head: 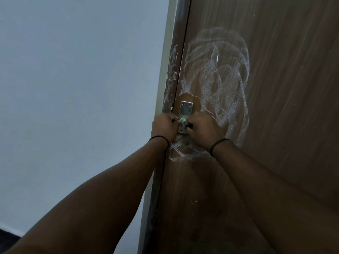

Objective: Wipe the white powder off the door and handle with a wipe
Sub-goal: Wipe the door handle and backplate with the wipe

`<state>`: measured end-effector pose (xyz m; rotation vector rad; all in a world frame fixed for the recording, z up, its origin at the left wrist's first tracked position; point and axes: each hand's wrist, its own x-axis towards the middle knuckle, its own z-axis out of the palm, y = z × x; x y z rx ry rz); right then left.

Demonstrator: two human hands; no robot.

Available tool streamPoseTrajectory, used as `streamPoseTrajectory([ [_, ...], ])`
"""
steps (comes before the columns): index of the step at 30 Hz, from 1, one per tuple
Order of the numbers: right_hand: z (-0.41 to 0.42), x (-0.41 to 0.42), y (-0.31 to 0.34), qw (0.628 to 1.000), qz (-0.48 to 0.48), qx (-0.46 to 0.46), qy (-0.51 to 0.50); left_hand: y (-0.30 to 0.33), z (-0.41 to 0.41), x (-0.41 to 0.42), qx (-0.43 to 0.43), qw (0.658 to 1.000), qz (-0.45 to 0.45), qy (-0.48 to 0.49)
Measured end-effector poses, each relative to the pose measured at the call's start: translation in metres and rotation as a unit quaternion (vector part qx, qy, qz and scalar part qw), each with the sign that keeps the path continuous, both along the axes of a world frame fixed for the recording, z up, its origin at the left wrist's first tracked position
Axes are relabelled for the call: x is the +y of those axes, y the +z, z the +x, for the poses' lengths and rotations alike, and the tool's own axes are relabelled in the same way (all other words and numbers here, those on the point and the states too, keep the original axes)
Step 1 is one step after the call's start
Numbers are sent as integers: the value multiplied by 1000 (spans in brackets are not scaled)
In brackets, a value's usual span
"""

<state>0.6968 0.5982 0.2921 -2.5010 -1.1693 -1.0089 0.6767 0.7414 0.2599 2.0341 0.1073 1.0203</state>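
A brown wooden door carries broad swirls of white powder above and around its metal handle plate. A small patch just above the plate is bare wood. Both hands meet at the plate's lower half. My left hand and my right hand are each closed, pinching a small green and white wipe between them, right on the handle. The handle itself is hidden behind the hands. More powder streaks mark the door frame and the door below my wrists.
A pale blue-grey wall fills the left side, meeting the door frame. A strip of dark floor shows at the bottom left. Small white specks dot the door lower down.
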Motion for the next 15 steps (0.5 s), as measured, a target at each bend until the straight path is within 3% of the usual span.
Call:
streamPoseTrajectory([
  [6, -6, 11, -7, 998, 49, 2, 26, 8, -1, 3, 39, 999, 20, 13],
  [11, 1, -9, -18, 999, 23, -11, -32, 10, -2, 2, 56, 998, 27, 20],
  [15, -2, 6, -10, 999, 28, -16, -17, 14, -4, -2, 67, 995, 60, 44],
])
